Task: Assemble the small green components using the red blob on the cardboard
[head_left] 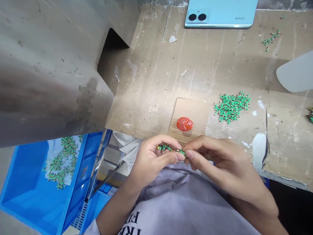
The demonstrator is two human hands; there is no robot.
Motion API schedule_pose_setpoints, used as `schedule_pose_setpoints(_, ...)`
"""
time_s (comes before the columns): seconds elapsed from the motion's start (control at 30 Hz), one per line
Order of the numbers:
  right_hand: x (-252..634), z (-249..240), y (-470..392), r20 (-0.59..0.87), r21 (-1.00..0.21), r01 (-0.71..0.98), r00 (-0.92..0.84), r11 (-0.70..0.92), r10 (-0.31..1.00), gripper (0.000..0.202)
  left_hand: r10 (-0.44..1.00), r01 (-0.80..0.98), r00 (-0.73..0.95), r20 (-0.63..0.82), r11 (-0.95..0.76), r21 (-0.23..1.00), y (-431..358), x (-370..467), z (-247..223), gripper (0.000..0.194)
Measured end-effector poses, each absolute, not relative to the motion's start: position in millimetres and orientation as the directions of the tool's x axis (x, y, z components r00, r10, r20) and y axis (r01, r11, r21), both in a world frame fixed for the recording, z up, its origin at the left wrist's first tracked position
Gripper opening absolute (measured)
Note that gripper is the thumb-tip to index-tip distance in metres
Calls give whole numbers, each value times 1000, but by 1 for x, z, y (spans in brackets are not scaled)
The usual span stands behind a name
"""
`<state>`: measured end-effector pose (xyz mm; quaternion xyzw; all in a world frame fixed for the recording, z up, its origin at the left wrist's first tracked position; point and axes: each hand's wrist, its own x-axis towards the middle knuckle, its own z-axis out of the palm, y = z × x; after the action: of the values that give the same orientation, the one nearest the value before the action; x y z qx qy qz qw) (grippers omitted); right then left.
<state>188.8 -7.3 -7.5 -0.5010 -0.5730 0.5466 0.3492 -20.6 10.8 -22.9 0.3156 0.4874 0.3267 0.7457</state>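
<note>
My left hand (149,158) is closed around several small green pieces with copper-coloured ends (165,148), which look like tiny wire-wound parts. Its thumb and forefinger pinch one of them at the fingertips. There the thumb and forefinger of my right hand (217,160) meet it, pressed together on a small green piece that is mostly hidden. Just beyond my hands, a small round red dish (185,124) with a shiny inside rests on a square of cardboard (188,104). To its right lies a loose pile of the same green pieces (231,106).
A light blue phone (221,14) lies at the worktop's far edge. A few scattered green pieces (271,39) and a pale rounded object (297,73) are on the right. A metal housing (56,65) rises at left, above a blue crate (31,182) holding more pieces.
</note>
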Motion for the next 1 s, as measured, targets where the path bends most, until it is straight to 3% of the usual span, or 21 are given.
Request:
schedule_pose_setpoints(0.33,183,-7,-8,-139,-990,68,-229,-127,963,2,869,-207,263,-419,475,855,10,-22,-24,24)
schedule_pose_setpoints(0.53,187,-15,-14,-42,-992,126,-208,-16,977,2,794,-199,275,-542,599,776,13,-21,-14,34)
schedule_pose_setpoints(0.63,189,-21,-12,124,-958,230,-206,171,971,18,760,-221,333,-558,638,738,11,-22,-10,42)
schedule_pose_setpoints(0.77,193,-31,-12,374,-835,318,-271,450,887,39,827,-161,320,-462,528,834,7,-22,-4,16)
schedule_pose_setpoints(1.0,199,-39,-34,346,-788,417,-310,454,885,47,913,72,203,-354,347,935,4,-18,5,7)
